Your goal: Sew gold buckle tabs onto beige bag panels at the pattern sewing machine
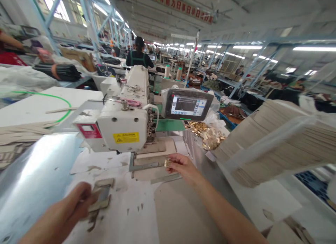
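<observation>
My right hand (181, 167) pinches a small gold metal buckle (167, 163) just in front of the sewing machine's clamp frame (147, 166). Beneath the clamp lies a beige fabric piece (147, 174). At the lower left, my left hand (76, 202) is closed and blurred by motion. Its fingers touch a small bundle of folded beige strips (102, 195) over the white paper on the table. The sewing machine head (123, 125), with a yellow caution label, stands behind both hands.
A control screen (187, 105) stands right of the machine head. Behind it is a heap of gold buckles (207, 134). A large stack of beige panels (262, 142) fills the right side. A person (139, 53) sits farther back, near two thread cones (173, 73).
</observation>
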Motion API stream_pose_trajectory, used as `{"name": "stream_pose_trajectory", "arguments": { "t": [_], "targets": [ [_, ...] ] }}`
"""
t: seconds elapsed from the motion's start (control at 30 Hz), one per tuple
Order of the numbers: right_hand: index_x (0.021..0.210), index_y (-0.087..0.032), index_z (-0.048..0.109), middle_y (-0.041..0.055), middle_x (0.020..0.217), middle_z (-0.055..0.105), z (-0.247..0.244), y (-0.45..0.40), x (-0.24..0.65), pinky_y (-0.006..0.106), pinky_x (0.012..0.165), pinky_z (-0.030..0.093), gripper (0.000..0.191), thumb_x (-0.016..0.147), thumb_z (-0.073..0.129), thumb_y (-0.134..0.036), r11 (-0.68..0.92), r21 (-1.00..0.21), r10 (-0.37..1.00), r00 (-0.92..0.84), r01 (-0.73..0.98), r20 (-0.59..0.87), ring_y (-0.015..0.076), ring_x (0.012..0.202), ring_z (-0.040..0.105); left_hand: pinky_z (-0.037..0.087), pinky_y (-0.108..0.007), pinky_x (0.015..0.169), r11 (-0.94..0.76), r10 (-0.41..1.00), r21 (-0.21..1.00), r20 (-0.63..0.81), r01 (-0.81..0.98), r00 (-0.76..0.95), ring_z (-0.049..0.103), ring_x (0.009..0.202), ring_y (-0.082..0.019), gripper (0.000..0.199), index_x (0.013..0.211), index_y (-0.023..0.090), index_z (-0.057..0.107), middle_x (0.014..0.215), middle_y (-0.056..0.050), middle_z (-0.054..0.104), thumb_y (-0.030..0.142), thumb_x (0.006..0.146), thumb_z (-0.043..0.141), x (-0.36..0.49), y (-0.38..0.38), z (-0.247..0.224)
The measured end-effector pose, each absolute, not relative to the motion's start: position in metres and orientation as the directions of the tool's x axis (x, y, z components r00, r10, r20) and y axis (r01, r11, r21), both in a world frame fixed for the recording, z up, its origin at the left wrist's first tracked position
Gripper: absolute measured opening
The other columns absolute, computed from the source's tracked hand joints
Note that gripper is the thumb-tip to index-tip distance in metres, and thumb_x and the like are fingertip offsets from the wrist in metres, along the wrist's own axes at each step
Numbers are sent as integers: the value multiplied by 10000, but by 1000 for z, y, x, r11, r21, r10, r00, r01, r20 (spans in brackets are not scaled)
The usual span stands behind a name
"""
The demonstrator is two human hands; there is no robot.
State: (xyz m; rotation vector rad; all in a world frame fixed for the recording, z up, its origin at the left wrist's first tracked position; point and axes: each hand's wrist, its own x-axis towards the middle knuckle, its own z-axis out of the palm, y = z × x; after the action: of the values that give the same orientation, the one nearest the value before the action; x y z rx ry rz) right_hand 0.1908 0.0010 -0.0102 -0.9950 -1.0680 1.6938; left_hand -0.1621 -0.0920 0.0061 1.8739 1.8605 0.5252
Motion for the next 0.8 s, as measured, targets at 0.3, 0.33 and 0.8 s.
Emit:
{"name": "stream_pose_trajectory", "arguments": {
  "t": [0.3,0.33,0.8],
  "targets": [
    [901,-177,639,27,880,715,1,-14,171,286,756,527,213,790,740,-328,-76,-990,892,-452,-117,-15,135,765,664,405,-274,608,-74,989,671,-48,738,143,644,661,-187,112,848,250,398,677,15,619,328,925,378,-33,-60,26],
    [903,-179,638,23,876,706,2,-15,170,279,755,519,191,803,724,-317,-40,-995,891,-455,-91,6,134,770,656,402,-277,613,-66,986,658,-74,750,151,655,679,-195,90,853,247,395,687,8,625,296,927,378,-27,-58,27],
    [877,-203,526,27,898,606,5,-31,161,258,744,485,70,843,584,-185,335,-874,904,-381,351,194,165,857,618,522,-364,745,-312,949,794,280,521,142,624,851,-211,149,891,202,489,867,-78,616,105,821,401,2,-52,-11]
  ]
}}
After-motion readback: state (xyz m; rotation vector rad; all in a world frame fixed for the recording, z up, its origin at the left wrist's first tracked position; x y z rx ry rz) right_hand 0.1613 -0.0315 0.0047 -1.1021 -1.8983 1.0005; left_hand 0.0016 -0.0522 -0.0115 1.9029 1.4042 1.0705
